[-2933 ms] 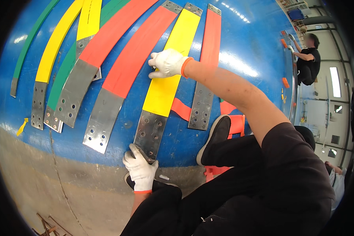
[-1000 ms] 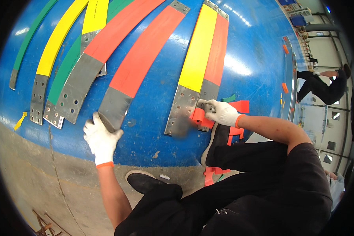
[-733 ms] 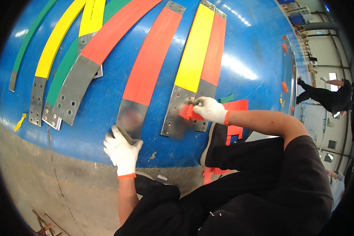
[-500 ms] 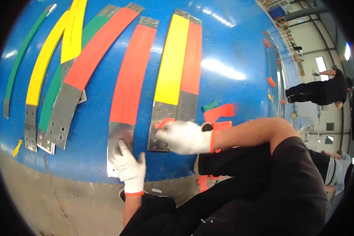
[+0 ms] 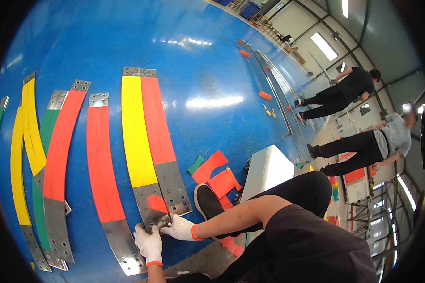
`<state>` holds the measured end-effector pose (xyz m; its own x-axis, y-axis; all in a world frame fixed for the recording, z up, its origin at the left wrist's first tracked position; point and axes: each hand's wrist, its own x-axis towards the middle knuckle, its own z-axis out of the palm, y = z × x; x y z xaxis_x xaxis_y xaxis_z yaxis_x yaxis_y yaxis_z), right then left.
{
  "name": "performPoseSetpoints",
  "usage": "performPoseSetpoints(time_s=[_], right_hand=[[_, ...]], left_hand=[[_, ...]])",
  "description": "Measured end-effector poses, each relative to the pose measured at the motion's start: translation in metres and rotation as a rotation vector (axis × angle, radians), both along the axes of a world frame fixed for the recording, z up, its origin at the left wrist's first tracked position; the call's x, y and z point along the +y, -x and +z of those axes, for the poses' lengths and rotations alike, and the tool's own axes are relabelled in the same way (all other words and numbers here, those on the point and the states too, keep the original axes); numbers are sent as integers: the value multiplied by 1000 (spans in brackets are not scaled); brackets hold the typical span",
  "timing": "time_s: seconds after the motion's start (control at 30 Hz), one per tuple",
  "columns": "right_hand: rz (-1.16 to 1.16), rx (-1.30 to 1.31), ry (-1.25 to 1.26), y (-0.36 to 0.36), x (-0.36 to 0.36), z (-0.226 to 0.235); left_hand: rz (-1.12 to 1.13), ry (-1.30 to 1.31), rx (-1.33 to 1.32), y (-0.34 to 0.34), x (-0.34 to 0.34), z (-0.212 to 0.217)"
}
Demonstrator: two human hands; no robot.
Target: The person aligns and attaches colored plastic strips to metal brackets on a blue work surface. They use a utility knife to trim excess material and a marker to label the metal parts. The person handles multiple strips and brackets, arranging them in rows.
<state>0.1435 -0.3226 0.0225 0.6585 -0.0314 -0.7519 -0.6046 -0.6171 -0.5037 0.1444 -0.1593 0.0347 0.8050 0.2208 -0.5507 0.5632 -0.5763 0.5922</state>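
A flat metal bar with a yellow covering (image 5: 137,141) lies on the blue floor, its bare, drilled end toward me. My left hand (image 5: 149,244), in a white glove with an orange cuff, has its fingers bent over the near end of that bar. Beside it, my right hand (image 5: 180,228), gloved alike, grips the same end at its right corner. A small red scrap (image 5: 157,203) rests on the bare metal just beyond my fingers. Alongside on the right lies a red-covered bar (image 5: 158,127); another red-covered bar (image 5: 101,165) is left of my hands.
Further left, green, yellow and red-covered bars (image 5: 56,155) overlap. Red and green cut pieces (image 5: 219,181) lie by my shoe (image 5: 208,203). A pale box (image 5: 269,170) stands to the right. Two people (image 5: 347,89) are farther off, past metal rails (image 5: 274,89).
My left hand has left the red-covered bar's end for the yellow-covered one's. My right hand has drawn in to the same end, away from the red scrap. The view has turned.
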Motion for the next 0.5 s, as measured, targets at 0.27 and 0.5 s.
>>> performPoseSetpoints(time_s=[0.27, 0.5], right_hand=[[-6, -21, -140, -13, -9, 15], [79, 216, -284, -41, 7, 71]], left_hand=[[91, 113, -7, -6, -7, -11], [369, 844, -59, -15, 45, -31]])
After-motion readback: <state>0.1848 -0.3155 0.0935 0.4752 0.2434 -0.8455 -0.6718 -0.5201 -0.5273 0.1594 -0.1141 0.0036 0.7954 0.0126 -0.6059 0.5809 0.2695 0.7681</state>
